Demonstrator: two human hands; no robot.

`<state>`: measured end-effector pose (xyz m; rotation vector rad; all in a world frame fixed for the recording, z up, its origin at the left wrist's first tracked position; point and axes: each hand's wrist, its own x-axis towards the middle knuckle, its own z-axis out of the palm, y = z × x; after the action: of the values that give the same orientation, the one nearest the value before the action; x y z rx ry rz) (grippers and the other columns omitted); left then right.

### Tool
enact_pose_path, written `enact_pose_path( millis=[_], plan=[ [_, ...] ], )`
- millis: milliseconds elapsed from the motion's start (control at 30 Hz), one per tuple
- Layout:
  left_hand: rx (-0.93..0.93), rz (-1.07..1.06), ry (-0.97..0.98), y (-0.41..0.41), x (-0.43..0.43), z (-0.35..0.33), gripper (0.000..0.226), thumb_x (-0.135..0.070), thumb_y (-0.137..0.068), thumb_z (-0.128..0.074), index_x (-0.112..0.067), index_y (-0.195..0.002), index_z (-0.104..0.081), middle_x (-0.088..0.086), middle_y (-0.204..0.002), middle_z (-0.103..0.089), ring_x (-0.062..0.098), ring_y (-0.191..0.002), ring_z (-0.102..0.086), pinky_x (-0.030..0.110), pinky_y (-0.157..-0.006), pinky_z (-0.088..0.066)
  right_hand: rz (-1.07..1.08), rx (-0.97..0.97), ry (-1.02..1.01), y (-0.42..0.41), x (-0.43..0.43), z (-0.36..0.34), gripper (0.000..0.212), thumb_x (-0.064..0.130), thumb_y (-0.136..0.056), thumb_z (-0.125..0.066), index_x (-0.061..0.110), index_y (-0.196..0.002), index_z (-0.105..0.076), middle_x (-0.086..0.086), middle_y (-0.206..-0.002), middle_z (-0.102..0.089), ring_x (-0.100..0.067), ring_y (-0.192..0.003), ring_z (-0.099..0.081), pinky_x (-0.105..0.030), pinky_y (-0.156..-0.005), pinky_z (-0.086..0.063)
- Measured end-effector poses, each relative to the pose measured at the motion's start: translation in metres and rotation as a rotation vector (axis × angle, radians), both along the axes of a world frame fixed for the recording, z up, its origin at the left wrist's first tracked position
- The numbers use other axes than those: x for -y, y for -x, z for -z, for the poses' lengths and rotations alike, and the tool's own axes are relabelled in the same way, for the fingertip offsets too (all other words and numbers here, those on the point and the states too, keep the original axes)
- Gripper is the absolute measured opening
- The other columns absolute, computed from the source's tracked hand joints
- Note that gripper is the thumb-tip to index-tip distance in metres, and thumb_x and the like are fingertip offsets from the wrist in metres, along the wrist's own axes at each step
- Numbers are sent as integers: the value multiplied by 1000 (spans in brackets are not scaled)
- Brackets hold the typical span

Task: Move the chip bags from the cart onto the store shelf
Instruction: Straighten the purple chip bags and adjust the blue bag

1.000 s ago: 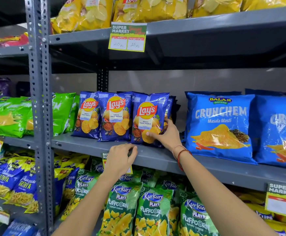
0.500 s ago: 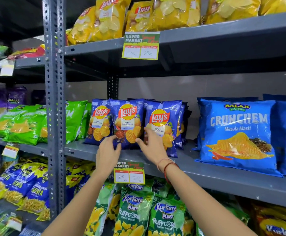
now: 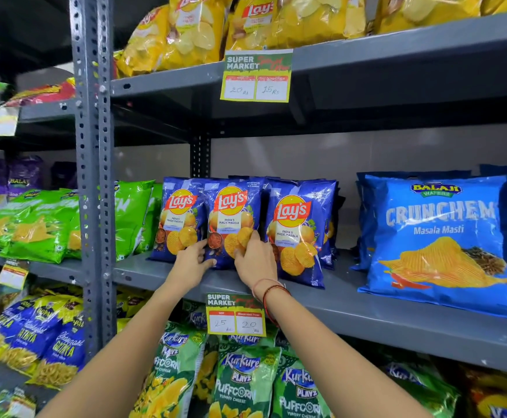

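Note:
Three blue Lay's Magic Masala bags stand upright in a row on the grey middle shelf (image 3: 367,315). Both hands are on the lower part of the middle bag (image 3: 231,212). My left hand (image 3: 190,262) grips its bottom left corner, fingers curled around the edge. My right hand (image 3: 255,262) presses on its lower right front, fingers spread over the bag. The left bag (image 3: 177,215) and the right bag (image 3: 299,227) stand on either side, with more blue bags behind them. No cart is in view.
Large blue Crunchem bags (image 3: 439,236) lean at the right, green bags (image 3: 44,224) at the left beyond a grey upright post (image 3: 92,176). Yellow Lay's bags (image 3: 246,22) fill the shelf above. Kurkure Puffcorn bags (image 3: 243,381) sit below. A price tag (image 3: 235,316) hangs on the shelf edge.
My right hand shifted from the right bag to the middle bag. My left hand rose from the shelf edge to the middle bag's bottom left corner. The view shifted left.

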<state>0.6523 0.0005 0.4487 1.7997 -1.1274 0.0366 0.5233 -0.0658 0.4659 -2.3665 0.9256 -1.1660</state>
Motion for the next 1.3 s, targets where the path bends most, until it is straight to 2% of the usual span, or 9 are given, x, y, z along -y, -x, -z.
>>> enact_pose_path(
  millis=[267,400,500,633,767,900,1033,1133,1300],
  plan=[
    [20,-25,-11,-1,2,-1,63,-4,-83,-65,3,-137,-35,27,-135,-48,36,-123,-49,39,-104,-39,-65,82,40,5,-2,3,23,14,-89,-53,-2,-105,-53,-24,-104,-65,-39,-100,-59,-40,-78,-48],
    [-46,-63,102,10,0,-1,59,-7,-82,-66,2,-135,-41,25,-132,-53,34,-119,-53,40,-102,-41,-147,134,59,29,-4,-4,43,20,-87,-58,5,-125,-46,-18,-119,-60,-32,-110,-57,-40,-89,-48],
    [102,-173,285,32,1,-2,47,-13,-84,-63,-4,-128,-49,19,-124,-59,30,-111,-56,40,-93,-44,-144,202,118,61,-4,-10,49,25,-88,-58,12,-133,-44,-11,-129,-56,-25,-119,-52,-40,-98,-46],
    [273,-152,450,79,13,-12,41,-20,-86,-61,-11,-124,-51,12,-125,-53,28,-109,-51,40,-90,-42,-39,275,222,110,2,-13,41,25,-89,-57,15,-127,-49,-5,-123,-58,-22,-115,-49,-35,-92,-43],
    [435,65,358,117,35,-22,50,-21,-84,-63,-12,-130,-47,8,-134,-48,21,-124,-44,35,-100,-39,113,258,221,140,24,-4,53,33,-84,-63,17,-131,-45,-7,-121,-55,-24,-116,-47,-36,-88,-44],
    [468,116,175,123,47,-12,70,-27,-82,-65,-15,-142,-33,7,-153,-27,23,-139,-26,41,-108,-31,30,36,-24,145,37,10,88,28,-74,-77,18,-145,-26,-15,-133,-48,-33,-125,-45,-42,-101,-41],
    [474,130,141,119,47,0,75,-29,-79,-69,-21,-143,-30,4,-156,-20,23,-140,-24,46,-105,-36,37,-22,-39,136,40,7,76,16,-77,-73,14,-138,-29,-22,-117,-60,-42,-111,-55,-47,-93,-47],
    [472,95,147,121,48,2,75,-25,-78,-71,-20,-142,-33,5,-155,-22,25,-140,-25,48,-103,-39,75,-78,-58,132,44,1,74,12,-81,-69,12,-141,-26,-27,-120,-54,-45,-110,-53,-47,-94,-46],
    [455,34,131,131,49,1,74,-21,-76,-73,-15,-139,-35,10,-152,-24,32,-137,-28,51,-100,-42,36,-9,-101,139,47,2,79,15,-76,-74,18,-141,-28,-23,-120,-56,-41,-110,-56,-47,-96,-48]
  ],
)
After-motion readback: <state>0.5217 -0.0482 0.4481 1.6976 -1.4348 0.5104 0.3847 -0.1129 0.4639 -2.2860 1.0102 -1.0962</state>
